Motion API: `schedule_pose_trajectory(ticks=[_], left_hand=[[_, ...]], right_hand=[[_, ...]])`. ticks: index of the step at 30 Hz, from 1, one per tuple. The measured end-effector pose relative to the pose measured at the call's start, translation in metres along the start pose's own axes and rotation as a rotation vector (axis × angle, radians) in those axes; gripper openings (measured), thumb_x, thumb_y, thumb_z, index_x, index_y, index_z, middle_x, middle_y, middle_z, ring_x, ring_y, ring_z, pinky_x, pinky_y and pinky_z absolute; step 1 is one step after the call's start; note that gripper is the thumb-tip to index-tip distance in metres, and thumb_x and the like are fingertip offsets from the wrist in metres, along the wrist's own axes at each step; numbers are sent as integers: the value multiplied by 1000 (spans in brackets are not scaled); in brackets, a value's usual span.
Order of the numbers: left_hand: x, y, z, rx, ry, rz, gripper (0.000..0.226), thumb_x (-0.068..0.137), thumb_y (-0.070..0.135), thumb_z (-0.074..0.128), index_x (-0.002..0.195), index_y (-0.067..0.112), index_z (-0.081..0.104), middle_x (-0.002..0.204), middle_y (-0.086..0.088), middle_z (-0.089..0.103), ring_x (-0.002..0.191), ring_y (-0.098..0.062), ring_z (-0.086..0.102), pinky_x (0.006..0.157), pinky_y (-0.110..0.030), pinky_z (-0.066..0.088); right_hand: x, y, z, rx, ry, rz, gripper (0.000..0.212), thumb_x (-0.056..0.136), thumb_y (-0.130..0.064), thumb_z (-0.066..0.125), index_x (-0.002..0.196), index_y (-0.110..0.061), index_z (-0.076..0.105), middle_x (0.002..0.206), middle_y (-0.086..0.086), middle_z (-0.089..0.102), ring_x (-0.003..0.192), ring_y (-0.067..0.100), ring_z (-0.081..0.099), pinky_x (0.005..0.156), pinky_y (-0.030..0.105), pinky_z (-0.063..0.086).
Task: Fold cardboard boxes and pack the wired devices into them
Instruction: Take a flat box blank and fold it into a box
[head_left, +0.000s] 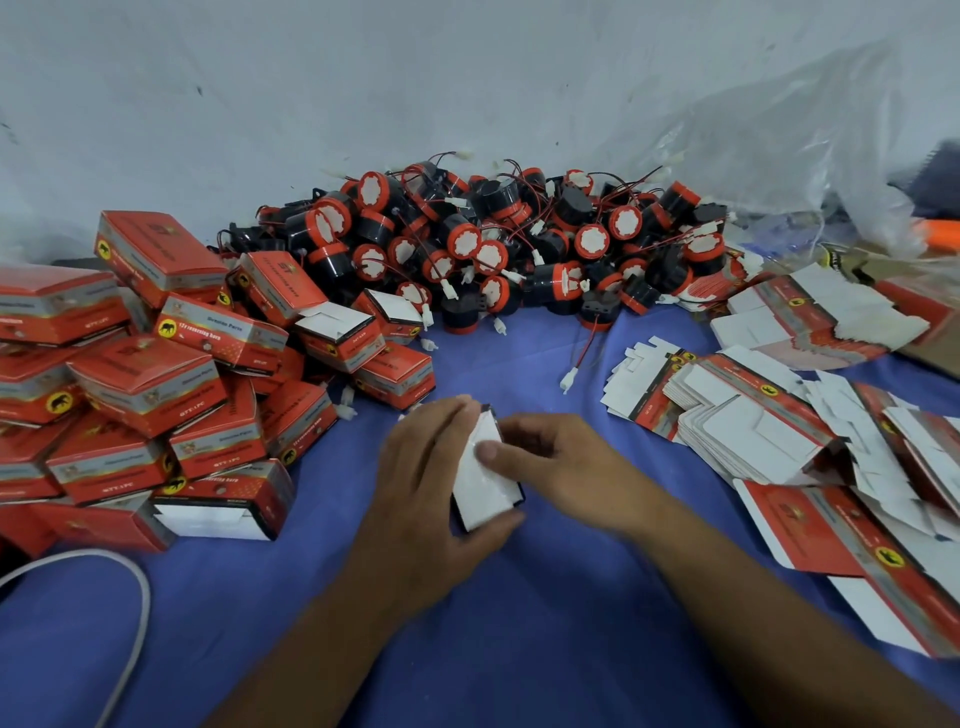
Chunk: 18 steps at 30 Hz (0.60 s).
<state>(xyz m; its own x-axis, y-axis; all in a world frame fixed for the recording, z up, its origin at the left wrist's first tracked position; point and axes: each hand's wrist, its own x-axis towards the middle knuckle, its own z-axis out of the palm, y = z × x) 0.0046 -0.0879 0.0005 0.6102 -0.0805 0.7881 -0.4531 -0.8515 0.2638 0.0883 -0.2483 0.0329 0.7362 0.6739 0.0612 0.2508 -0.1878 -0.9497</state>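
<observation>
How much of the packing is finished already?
A heap of folded red boxes on the left looks done. The left hand and right hand hold one box, a thumb pressing its white flap. Still left: the pile of wired devices at the back and flat boxes on the right.

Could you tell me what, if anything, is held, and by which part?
A box: left grip holds its left side, right grip pinches its white flap.

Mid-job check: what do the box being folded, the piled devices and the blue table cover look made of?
Held box: thin card, matte white inside; creased flaps. Devices: seemingly moulded plastic, glossy black bodies, orange-red caps, thin insulated wires. Table cover: probably cloth, matte, no glare; unsure.
</observation>
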Motion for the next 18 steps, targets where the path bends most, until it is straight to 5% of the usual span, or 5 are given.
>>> schedule_pose_trajectory(ticks=[4, 8, 13, 15, 18], left_hand=[[-4, -7, -6, -25, -142, -2, 77, 92, 34, 58, 153, 3, 22, 162, -10, 21, 148, -29, 24, 119, -41, 27], [-7, -22, -5, 280, -216, 105, 63, 90, 36, 56, 144, 3, 47, 151, -20, 41, 132, -37, 42, 105, -50, 41], [-2, -26, -8, 395, -187, -64, 54, 84, 47, 55, 113, 4, 69, 112, -18, 63, 99, -38, 61, 81, -48, 50], [-2, -21, -6, 268, -216, -126, 50, 86, 42, 55, 112, 3, 69, 107, -15, 64, 93, -34, 62, 78, -45, 54], [-5, -15, -4, -71, -217, -336, 36, 84, 36, 67, 110, 11, 67, 106, -1, 62, 91, -17, 61, 77, -32, 52]], right_hand=[[-2, 6, -16, -550, 125, -389, 40, 77, -39, 82, 106, -18, 65, 96, -12, 61, 93, 8, 56, 88, 26, 42], [5, 9, -14, -961, 96, -627, 41, 76, -23, 84, 110, -7, 68, 126, 8, 63, 136, 34, 46, 116, 48, 30], [3, 10, -6, -1082, 164, -319, 51, 84, -38, 77, 117, -5, 58, 139, 11, 56, 141, 33, 42, 97, 42, 47], [3, 10, 0, -1126, 254, -145, 48, 85, -48, 68, 116, -15, 53, 122, 1, 62, 116, 27, 59, 66, 35, 43], [3, 9, 9, -1247, 259, -33, 48, 86, -58, 58, 116, -21, 48, 110, -3, 64, 91, 25, 63, 57, 32, 31]])
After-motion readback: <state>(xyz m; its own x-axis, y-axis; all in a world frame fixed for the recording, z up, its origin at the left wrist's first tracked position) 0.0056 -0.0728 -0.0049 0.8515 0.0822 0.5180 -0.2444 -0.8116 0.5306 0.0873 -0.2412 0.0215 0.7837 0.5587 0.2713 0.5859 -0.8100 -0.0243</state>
